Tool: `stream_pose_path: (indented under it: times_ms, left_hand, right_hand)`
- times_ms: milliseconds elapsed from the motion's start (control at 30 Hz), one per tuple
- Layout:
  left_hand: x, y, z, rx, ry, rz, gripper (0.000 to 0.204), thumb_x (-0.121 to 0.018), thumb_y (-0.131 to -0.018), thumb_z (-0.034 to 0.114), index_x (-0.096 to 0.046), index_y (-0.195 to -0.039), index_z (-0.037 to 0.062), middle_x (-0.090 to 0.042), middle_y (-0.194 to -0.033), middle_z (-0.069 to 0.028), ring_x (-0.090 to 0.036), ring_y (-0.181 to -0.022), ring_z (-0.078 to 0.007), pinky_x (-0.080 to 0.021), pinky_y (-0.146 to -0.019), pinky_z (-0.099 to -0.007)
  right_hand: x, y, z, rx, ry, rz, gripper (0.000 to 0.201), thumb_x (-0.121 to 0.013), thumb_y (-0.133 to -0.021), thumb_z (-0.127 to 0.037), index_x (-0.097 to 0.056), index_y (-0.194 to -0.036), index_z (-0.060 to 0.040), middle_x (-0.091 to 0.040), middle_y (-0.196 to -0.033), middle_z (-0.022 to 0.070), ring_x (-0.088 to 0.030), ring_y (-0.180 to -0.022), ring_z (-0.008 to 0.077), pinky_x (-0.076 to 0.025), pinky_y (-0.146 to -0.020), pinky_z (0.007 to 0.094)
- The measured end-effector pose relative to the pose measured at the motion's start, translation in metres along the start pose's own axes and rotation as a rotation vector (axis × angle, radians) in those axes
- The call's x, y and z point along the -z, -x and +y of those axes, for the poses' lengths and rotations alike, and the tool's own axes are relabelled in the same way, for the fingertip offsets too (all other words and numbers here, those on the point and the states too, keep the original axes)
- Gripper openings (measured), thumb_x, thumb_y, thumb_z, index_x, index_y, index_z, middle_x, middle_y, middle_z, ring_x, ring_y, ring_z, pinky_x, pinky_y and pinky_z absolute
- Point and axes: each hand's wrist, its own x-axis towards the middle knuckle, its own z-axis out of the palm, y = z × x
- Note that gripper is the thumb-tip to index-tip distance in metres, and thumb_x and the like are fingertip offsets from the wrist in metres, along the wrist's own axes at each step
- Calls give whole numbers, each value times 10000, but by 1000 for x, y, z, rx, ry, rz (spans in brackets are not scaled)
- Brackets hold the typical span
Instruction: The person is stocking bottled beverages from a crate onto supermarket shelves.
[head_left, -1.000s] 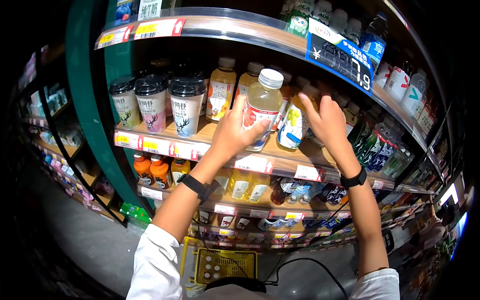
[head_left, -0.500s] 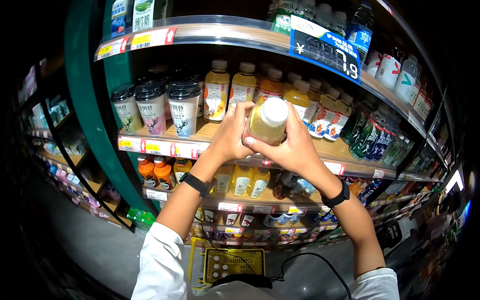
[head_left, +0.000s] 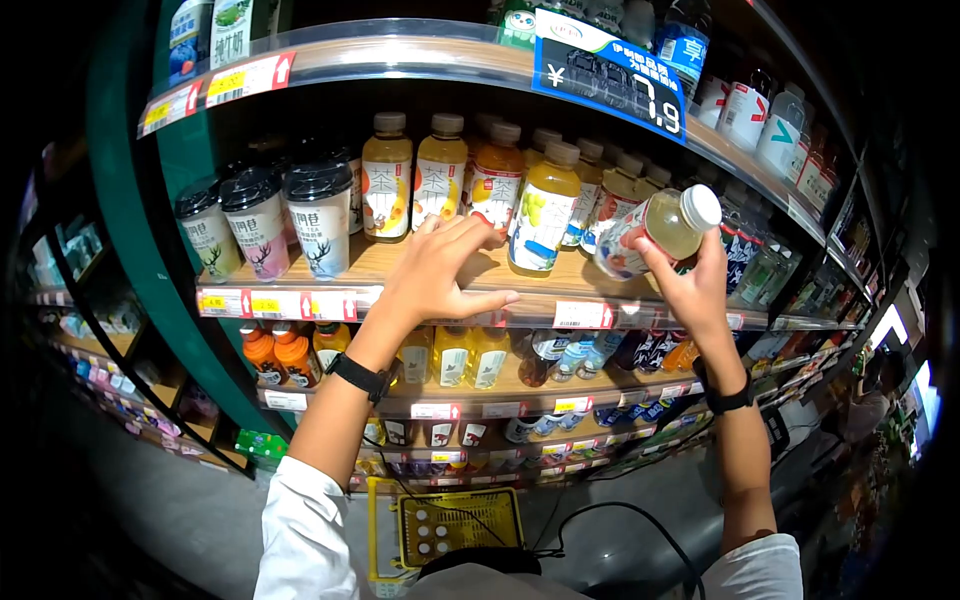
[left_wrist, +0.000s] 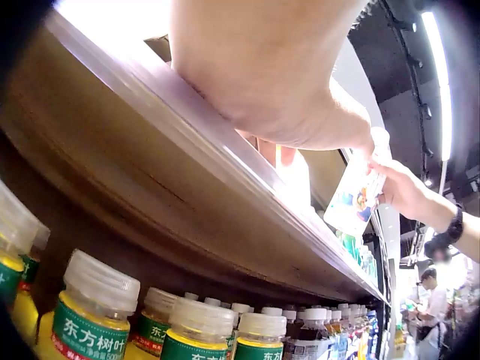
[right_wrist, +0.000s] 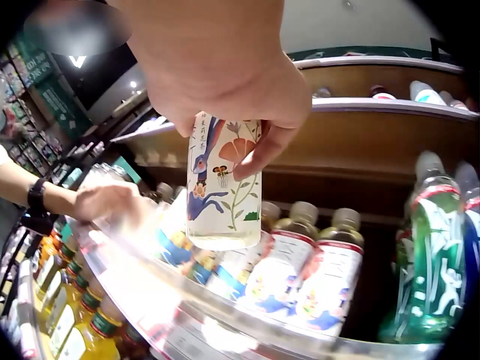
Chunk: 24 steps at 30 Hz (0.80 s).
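In the head view my right hand (head_left: pixel 697 285) grips a clear tea bottle (head_left: pixel 672 225) with a white cap and pale yellow drink. The bottle leans toward me at the shelf front, near the row of similar bottles. Its white label, with a blue animal and flowers, shows in the right wrist view, where the bottle (right_wrist: pixel 223 187) hangs below my fingers. My left hand (head_left: pixel 432 270) is spread over the shelf edge and holds nothing, its fingertips close to the orange tea bottle (head_left: pixel 497 180). Right of it stands a tea bottle (head_left: pixel 545 215) with green fruit on its label.
Black-lidded milk tea cups (head_left: pixel 318 220) line the left of this shelf. Overhead runs another shelf with a blue price sign (head_left: pixel 610 75). Yellow drink bottles (head_left: pixel 453 358) fill the shelf below. A yellow basket (head_left: pixel 460 530) with several capped bottles stands on the floor.
The bottle, first in my left hand and then between both hands, is now in my right hand alone, farther right. My left hand has let go of it.
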Motion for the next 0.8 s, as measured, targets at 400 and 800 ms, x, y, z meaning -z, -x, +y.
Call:
stream_pose_path:
  times_ms: [400, 800]
  left_hand:
    - [-7, -1, -2, 43, -75, -134, 515, -736, -811, 567, -625, -741, 70, -643, -706, -67, -651, -698, -271, -502, -617, -375]
    - [-7, 4, -6, 30, 7, -49, 287, -765, -813, 274, -649, -708, 33, -665, -669, -107, -652, -585, -274, -513, -550, -352]
  right_hand:
    - [12, -17, 105, -182, -48, -198, 576, -818, -878, -302, -537, -1276, 6, -700, -1162, 139, -682, -1061, 207, -534, -922, 348]
    - [-43, 4, 131, -354, -44, 223, 642, -839, -836, -352, -530, -1226, 54, -700, -1041, 131, -659, -888, 135, -537, -772, 282]
